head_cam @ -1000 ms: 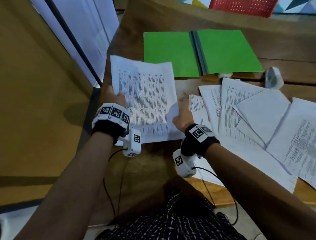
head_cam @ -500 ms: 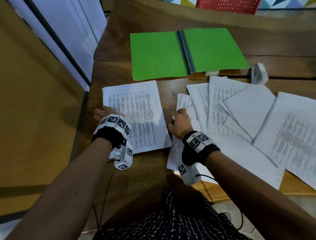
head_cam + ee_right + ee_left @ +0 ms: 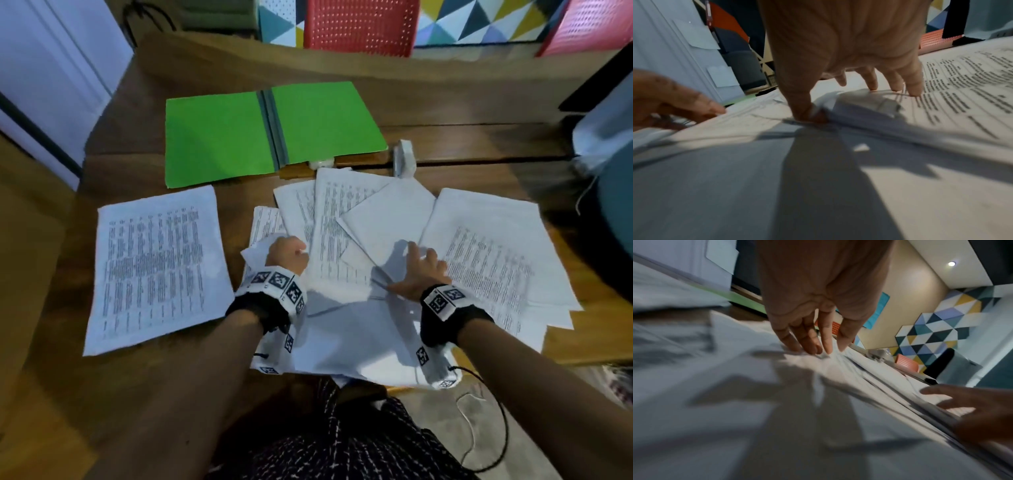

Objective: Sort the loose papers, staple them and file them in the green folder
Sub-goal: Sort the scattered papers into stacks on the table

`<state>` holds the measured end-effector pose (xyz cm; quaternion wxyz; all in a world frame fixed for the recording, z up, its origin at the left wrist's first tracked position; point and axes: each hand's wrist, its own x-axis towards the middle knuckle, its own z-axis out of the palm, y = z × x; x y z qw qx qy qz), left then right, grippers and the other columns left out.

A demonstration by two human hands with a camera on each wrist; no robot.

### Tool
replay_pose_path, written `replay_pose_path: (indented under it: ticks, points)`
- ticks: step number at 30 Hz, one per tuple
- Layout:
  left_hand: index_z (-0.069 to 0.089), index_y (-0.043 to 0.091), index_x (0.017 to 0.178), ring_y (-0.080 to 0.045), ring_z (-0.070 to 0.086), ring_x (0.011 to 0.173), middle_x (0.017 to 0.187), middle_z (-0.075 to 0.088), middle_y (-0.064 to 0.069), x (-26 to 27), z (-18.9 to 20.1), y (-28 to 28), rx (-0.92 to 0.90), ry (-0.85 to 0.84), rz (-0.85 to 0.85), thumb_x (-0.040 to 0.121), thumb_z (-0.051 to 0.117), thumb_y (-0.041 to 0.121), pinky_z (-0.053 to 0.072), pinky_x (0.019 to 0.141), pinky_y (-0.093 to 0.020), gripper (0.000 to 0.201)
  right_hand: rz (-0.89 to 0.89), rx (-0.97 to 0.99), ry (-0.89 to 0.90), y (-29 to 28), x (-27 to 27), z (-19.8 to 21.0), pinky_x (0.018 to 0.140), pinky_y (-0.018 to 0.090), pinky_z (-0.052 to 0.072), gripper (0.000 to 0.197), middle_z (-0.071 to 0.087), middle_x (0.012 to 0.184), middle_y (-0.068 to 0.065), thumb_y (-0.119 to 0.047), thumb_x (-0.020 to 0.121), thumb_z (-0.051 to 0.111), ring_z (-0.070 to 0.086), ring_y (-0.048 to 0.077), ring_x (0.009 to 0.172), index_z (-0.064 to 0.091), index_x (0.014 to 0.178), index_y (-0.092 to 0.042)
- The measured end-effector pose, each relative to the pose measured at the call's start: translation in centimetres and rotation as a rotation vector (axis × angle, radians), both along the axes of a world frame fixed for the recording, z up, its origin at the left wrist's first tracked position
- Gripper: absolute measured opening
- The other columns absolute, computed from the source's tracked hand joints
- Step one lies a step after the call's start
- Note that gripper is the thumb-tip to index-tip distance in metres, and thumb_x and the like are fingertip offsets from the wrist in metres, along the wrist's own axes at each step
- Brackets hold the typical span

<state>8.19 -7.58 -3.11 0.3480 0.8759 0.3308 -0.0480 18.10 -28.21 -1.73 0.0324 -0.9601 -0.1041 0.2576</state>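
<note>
Barely begun, I judge: one sheet lies left of the left hand, which like the right hand presses open-fingered on loose papers; green folder empty.

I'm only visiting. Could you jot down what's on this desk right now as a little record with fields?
Folder: green folder, open flat at the far side of the wooden table, no papers in it.
Set aside: printed page, alone, left of the pile.
Pile: loose papers, overlapping and fanned out, not yet sorted.
Left hand: left hand, fingertips down on the pile's left sheets.
Right hand: right hand, fingers spread, pressing on the pile.
Stapler: white stapler, beyond the pile, beside the folder's right corner, untouched.
</note>
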Motion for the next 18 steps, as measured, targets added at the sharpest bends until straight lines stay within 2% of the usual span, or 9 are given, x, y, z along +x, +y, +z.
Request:
replay_pose_path:
  ticks: [3, 6, 8, 10, 11, 13, 15, 16, 18]
  points:
    - [0.071, 0.002, 0.100, -0.034, 0.056, 0.111, 0.115, 0.065, -0.019, 2.5, -0.2, -4.3, 0.060, 0.035, 0.004, 0.086, 0.052, 0.015, 0.046, 0.092, -0.036, 0.026, 0.058, 0.055, -0.017, -1.7, 1.1, -1.2, 0.101, 0.049, 0.035, 0.074, 0.030, 0.145, 0.016, -0.046, 0.084, 0.057, 0.030, 0.041, 0.130, 0.022, 0.140, -0.013]
    - [0.067, 0.012, 0.108, -0.035, 0.038, 0.127, 0.131, 0.049, -0.014, 4.5, 0.2, -7.2, -0.026, 0.121, 0.106, 0.085, 0.052, 0.051, 0.035, 0.103, -0.046, 0.048, 0.165, 0.060, -0.121, -2.7, 2.5, -0.7, 0.093, 0.040, 0.043, 0.037, 0.054, 0.129, 0.020, -0.010, 0.092, 0.042, 0.049, 0.038, 0.119, 0.042, 0.130, -0.006]
    - [0.057, 0.019, 0.126, -0.034, 0.035, 0.135, 0.144, 0.043, -0.013, 5.7, 0.4, -8.3, -0.301, 0.036, 0.211, 0.072, 0.051, 0.071, 0.030, 0.111, -0.047, 0.075, 0.249, 0.054, -0.115, -3.1, 2.5, 0.2, 0.091, 0.038, 0.045, 0.035, 0.060, 0.123, 0.021, -0.007, 0.093, 0.040, 0.056, 0.036, 0.114, 0.047, 0.127, -0.005]
    - [0.048, 0.019, 0.135, -0.025, 0.042, 0.133, 0.144, 0.046, -0.006, 6.6, 0.8, -9.2, -0.625, -0.136, 0.330, 0.054, 0.057, 0.078, 0.031, 0.114, -0.042, 0.100, 0.408, 0.069, -0.086, -2.8, 1.2, 1.1, 0.093, 0.036, 0.043, 0.038, 0.058, 0.126, 0.021, -0.007, 0.094, 0.039, 0.056, 0.034, 0.116, 0.046, 0.131, -0.007]
    - [0.047, 0.018, 0.135, -0.022, 0.045, 0.130, 0.140, 0.050, -0.003, 6.9, 0.9, -9.3, -0.697, -0.185, 0.372, 0.051, 0.062, 0.075, 0.033, 0.114, -0.040, 0.102, 0.493, 0.099, -0.060, -2.4, 0.3, 1.5, 0.095, 0.036, 0.041, 0.039, 0.056, 0.129, 0.021, -0.007, 0.093, 0.039, 0.055, 0.033, 0.118, 0.045, 0.132, -0.007]
    - [0.051, 0.009, 0.130, -0.024, 0.051, 0.126, 0.135, 0.056, -0.008, 7.0, 1.3, -9.2, -0.668, -0.189, 0.439, 0.064, 0.070, 0.054, 0.038, 0.111, -0.037, 0.082, 0.599, 0.180, 0.020, -1.7, -0.9, 1.7, 0.095, 0.034, 0.040, 0.039, 0.054, 0.132, 0.019, -0.010, 0.092, 0.044, 0.053, 0.032, 0.119, 0.047, 0.131, -0.008]
    - [0.052, -0.002, 0.126, -0.033, 0.051, 0.125, 0.133, 0.055, -0.019, 6.7, 0.7, -8.2, -0.423, -0.074, 0.513, 0.086, 0.059, 0.025, 0.040, 0.105, -0.034, 0.049, 0.579, 0.300, 0.154, -1.2, -1.0, 1.7, 0.092, 0.033, 0.040, 0.036, 0.057, 0.127, 0.019, -0.021, 0.091, 0.051, 0.054, 0.033, 0.115, 0.054, 0.124, -0.006]
    - [0.049, -0.005, 0.127, -0.035, 0.049, 0.126, 0.135, 0.052, -0.023, 6.3, 0.4, -7.5, -0.294, 0.002, 0.554, 0.091, 0.051, 0.018, 0.039, 0.104, -0.034, 0.043, 0.530, 0.354, 0.253, -1.3, -0.7, 1.8, 0.092, 0.033, 0.041, 0.041, 0.059, 0.125, 0.020, -0.032, 0.091, 0.052, 0.055, 0.034, 0.114, 0.057, 0.120, -0.004]
    - [0.049, -0.008, 0.125, -0.038, 0.048, 0.126, 0.135, 0.050, -0.026, 5.2, 0.3, -6.0, -0.166, 0.055, 0.601, 0.094, 0.045, 0.015, 0.039, 0.100, -0.035, 0.039, 0.353, 0.444, 0.369, -1.8, 0.6, 1.9, 0.094, 0.034, 0.040, 0.072, 0.058, 0.128, 0.022, -0.063, 0.085, 0.037, 0.053, 0.037, 0.118, 0.061, 0.117, -0.002]
